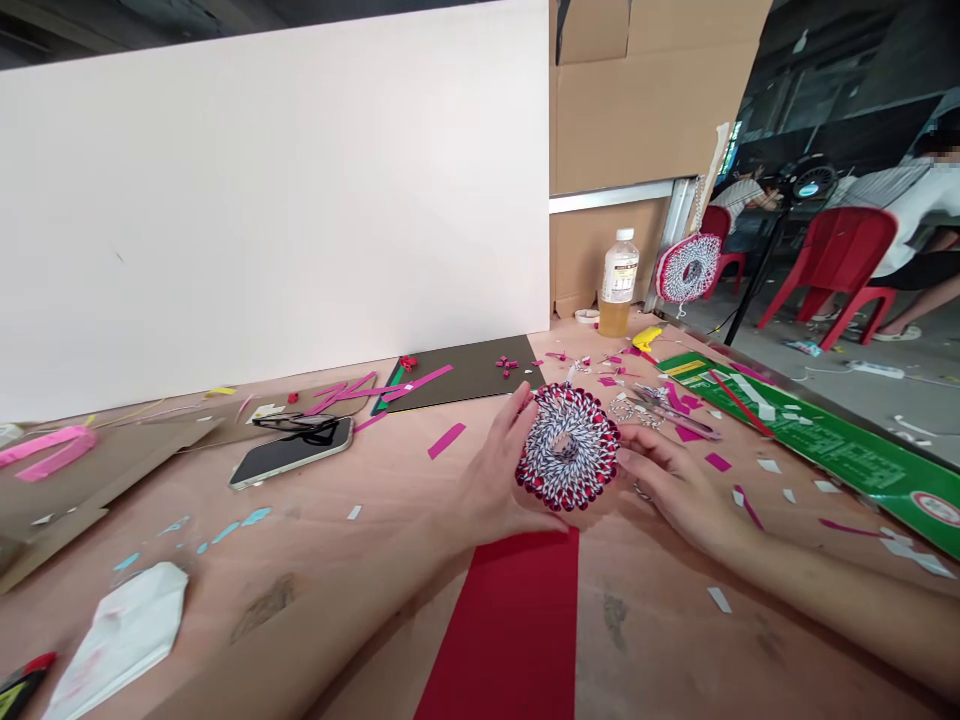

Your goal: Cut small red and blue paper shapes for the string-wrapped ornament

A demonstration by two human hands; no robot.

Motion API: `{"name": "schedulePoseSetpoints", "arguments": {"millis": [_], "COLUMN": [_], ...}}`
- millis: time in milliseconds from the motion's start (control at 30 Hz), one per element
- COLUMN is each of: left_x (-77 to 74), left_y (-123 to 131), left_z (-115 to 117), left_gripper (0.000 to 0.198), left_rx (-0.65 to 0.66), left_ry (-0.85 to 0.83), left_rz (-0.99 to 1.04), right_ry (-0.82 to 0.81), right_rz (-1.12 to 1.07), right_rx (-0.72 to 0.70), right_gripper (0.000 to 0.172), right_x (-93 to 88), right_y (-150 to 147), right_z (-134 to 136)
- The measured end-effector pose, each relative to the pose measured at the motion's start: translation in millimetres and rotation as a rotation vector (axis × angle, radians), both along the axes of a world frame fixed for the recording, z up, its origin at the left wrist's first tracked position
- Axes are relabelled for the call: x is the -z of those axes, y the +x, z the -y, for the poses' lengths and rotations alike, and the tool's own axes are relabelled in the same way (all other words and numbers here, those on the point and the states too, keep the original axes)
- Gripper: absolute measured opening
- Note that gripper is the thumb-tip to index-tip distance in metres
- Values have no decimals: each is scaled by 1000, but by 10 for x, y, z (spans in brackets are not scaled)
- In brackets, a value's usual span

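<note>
A round woven ornament (551,425) of black-and-white twisted cord, with dark red loops along its rim and a hole in the middle, is held up over the table. My left hand (495,480) wraps its left side, thumb below and fingers behind. At its right rim, my right hand (664,475) pinches the edge with thumb and bent fingers. A wide red strip (517,620) lies on the table beneath the ornament and runs toward me. Loose cord (626,408) and scissors (679,415) rest behind my right hand.
A phone (292,455) with glasses (307,425) on it lies at left, near cardboard (90,500) and a white tissue (124,640). At right are a green cardboard sheet (825,450), a bottle (619,285) and a hanging ornament (671,275). Pink scraps (446,440) litter the table. People sit beyond.
</note>
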State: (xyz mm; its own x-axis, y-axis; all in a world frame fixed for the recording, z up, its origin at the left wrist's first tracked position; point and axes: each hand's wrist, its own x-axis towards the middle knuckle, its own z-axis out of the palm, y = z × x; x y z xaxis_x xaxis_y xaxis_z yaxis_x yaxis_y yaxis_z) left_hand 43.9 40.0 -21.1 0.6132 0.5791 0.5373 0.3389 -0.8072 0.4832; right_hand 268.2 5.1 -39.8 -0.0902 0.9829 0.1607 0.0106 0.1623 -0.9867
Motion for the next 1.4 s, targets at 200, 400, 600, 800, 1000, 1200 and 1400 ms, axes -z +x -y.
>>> {"name": "schedulePoseSetpoints", "arguments": {"millis": [200,400,600,800,1000,1200,1400], "left_x": [-15,-21,-73,-94,-135,-124,-112], "left_y": [60,100,110,112,105,103,110], "left_z": [84,153,105,139,178,187,167], "left_gripper": [131,131,122,117,108,101,112], "left_rx": [-95,4,56,59,64,79,107], "left_ry": [-186,-279,-299,-354,-345,-295,-281], "left_rz": [80,122,126,113,125,123,122], "right_ry": [219,416,494,490,511,575,543], "right_rz": [180,539,589,682,670,671,690], "right_rx": [-130,-93,-119,-144,-59,-42,-63], "right_gripper": [92,112,106,112,102,95,99], "right_x": [86,16,-27,-21,-115,-80,-61], "right_y": [24,82,113,103,76,98,90], "right_z": [54,103,99,144,163,151,145]}}
